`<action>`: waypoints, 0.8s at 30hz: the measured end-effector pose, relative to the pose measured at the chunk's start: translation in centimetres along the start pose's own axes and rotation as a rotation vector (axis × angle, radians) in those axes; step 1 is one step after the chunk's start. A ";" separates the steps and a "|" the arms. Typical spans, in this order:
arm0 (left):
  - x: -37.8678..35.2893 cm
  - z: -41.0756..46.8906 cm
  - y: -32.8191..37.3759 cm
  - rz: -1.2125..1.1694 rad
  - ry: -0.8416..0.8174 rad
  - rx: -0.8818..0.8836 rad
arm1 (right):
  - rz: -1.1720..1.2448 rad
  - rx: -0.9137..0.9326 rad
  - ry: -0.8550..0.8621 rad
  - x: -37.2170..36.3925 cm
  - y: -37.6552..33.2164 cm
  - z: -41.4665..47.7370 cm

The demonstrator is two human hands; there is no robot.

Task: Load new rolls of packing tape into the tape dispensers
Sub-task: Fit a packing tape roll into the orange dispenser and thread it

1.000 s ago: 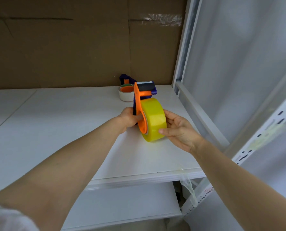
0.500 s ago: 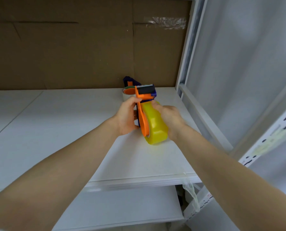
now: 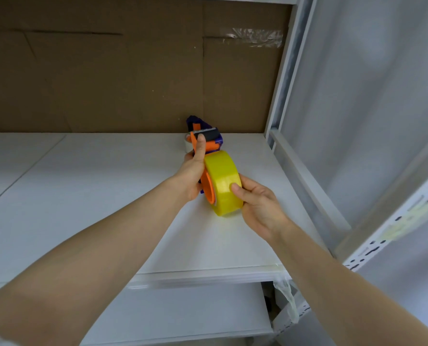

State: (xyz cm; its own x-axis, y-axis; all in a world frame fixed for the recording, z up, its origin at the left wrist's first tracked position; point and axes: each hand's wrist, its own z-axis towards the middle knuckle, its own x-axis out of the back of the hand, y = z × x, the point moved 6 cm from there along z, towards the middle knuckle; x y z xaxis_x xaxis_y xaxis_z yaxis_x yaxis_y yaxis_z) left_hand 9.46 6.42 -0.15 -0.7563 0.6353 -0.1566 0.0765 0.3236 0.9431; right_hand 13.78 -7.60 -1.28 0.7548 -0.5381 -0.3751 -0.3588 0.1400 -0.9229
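Observation:
An orange and purple tape dispenser [image 3: 209, 142] stands on edge on the white shelf [image 3: 83, 196], carrying a fat yellow roll of packing tape [image 3: 221, 178]. My left hand [image 3: 193, 171] grips the dispenser from the left, thumb stretched up along its orange top. My right hand [image 3: 256, 203] holds the yellow roll from the right and below, thumb pressed on its outer face. Behind them lies a second purple dispenser [image 3: 195, 123], mostly hidden, with a nearly spent white roll [image 3: 187, 143] peeking out.
A brown cardboard sheet [image 3: 108, 71] backs the shelf. White metal uprights [image 3: 283, 71] and a slanted rail [image 3: 305, 181] bound it on the right. A lower white shelf [image 3: 183, 313] lies below, with clear plastic wrap [image 3: 286, 295] hanging off the front corner.
My right hand came off the top of the roll and now holds it from the lower right. My left thumb has slid up onto the dispenser's orange top.

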 end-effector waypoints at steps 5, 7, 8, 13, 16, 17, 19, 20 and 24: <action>-0.4 0.0 -0.1 0.020 -0.017 -0.014 | -0.185 -0.068 0.069 -0.1 -1.3 0.9; -0.5 0.1 -0.4 0.012 -0.044 -0.015 | -0.269 -0.115 0.150 -0.7 -2.2 1.4; -0.4 0.1 -0.5 0.004 -0.051 -0.017 | -0.289 -0.141 0.190 -0.8 -2.5 1.7; -0.7 0.2 0.0 0.132 -0.060 -0.099 | -0.339 -0.249 0.309 -1.3 -3.5 2.8; -1.1 -0.3 0.2 0.170 -0.056 -0.112 | -0.359 -0.268 0.324 -2.3 -3.9 3.2; -1.0 -0.2 0.0 0.167 -0.055 -0.101 | -0.356 -0.261 0.324 -2.4 -4.0 3.2; -0.7 0.0 -0.3 0.129 -0.051 -0.061 | -0.338 -0.246 0.313 -2.3 -3.7 3.2; -0.5 0.1 -0.5 0.093 -0.045 -0.031 | -0.331 -0.239 0.300 -2.2 -3.5 2.9; -0.2 0.2 -0.5 0.000 -0.074 0.050 | -0.260 -0.154 0.195 -1.3 -2.3 1.6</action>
State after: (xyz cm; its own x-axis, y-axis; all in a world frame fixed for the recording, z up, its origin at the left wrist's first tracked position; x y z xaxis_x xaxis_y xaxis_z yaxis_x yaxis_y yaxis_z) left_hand 9.71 6.27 -0.62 -0.7063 0.6849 -0.1794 0.1106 0.3570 0.9275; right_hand 14.45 -5.92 1.16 0.7179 -0.6900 -0.0920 -0.2583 -0.1413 -0.9557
